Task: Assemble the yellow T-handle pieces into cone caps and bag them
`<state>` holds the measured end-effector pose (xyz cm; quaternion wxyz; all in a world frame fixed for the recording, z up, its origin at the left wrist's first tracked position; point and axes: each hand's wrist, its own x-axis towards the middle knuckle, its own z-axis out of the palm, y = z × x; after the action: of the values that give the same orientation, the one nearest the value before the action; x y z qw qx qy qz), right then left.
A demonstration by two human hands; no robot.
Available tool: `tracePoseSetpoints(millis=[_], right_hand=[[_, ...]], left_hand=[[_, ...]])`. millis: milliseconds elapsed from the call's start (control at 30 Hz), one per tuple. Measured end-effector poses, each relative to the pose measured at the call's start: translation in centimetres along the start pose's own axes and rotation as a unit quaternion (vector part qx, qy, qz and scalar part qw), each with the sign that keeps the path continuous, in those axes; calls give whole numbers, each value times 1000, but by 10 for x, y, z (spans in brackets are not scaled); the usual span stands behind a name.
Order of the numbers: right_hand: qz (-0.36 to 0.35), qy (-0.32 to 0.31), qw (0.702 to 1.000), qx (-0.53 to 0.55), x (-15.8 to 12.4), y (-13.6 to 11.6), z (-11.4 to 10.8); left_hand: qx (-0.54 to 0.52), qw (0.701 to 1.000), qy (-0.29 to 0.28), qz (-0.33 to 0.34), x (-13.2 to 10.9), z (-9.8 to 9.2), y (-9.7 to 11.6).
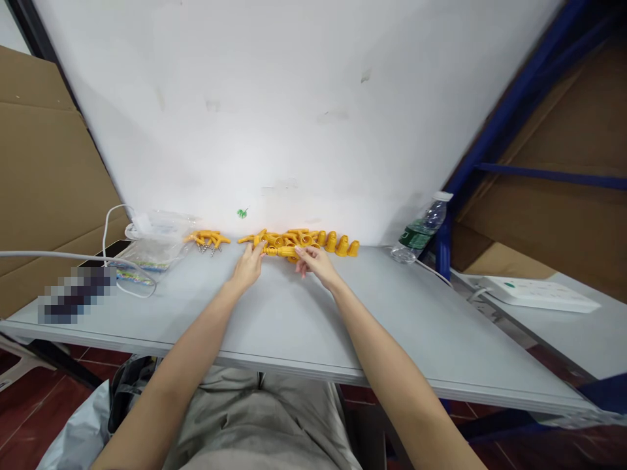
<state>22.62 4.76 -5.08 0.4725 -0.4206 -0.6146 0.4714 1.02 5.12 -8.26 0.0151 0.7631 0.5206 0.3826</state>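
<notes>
A slim yellow plastic piece [279, 250] with ridges lies level between my two hands, just above the table. My left hand [249, 264] pinches its left end, and my right hand [316, 261] has thumb and forefinger closed on its right end. Behind them is a pile of yellow plastic parts [296, 235], some hollow and some branched, partly hidden by my fingers. Several yellow cup-shaped pieces [341, 245] stand to the right of the pile. Farther left lies a cluster of yellow branched parts [208, 236] with small metal chains [209, 249].
Clear plastic bags [166, 248] and a white cable [73, 254] lie at the left. A plastic bottle [422, 228] leans by the blue post at the right. Beyond it rests a white power strip [539, 294]. A white panel [304, 130] closes off the table's back.
</notes>
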Motion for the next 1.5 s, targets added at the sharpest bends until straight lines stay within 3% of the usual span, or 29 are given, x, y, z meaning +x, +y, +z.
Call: tracePoseSetpoints(millis=[200, 433, 733, 800, 933, 1000, 1300, 1500], right_hand=[[32, 79, 996, -19, 1, -6, 5], [-16, 6, 1000, -16, -2, -11, -6], [-16, 73, 997, -37, 2, -9, 1], [-22, 53, 998, -35, 0, -11, -1], [-34, -47, 998, -24, -3, -15, -7], [-42, -56, 997, -24, -4, -15, -7], [-27, 46, 998, -32, -7, -16, 8], [24, 56, 998, -18, -5, -16, 8]], left_hand=[[-30, 999, 12, 26, 0, 5, 3], [-42, 999, -3, 15, -1, 3, 5], [-56, 997, 19, 50, -2, 3, 8], [-63, 997, 22, 48, -1, 3, 7], [-77, 995, 40, 47, 0, 3, 3], [-82, 995, 42, 48, 0, 3, 1], [-71, 995, 45, 51, 0, 1, 5], [-86, 995, 39, 41, 1, 0, 5]])
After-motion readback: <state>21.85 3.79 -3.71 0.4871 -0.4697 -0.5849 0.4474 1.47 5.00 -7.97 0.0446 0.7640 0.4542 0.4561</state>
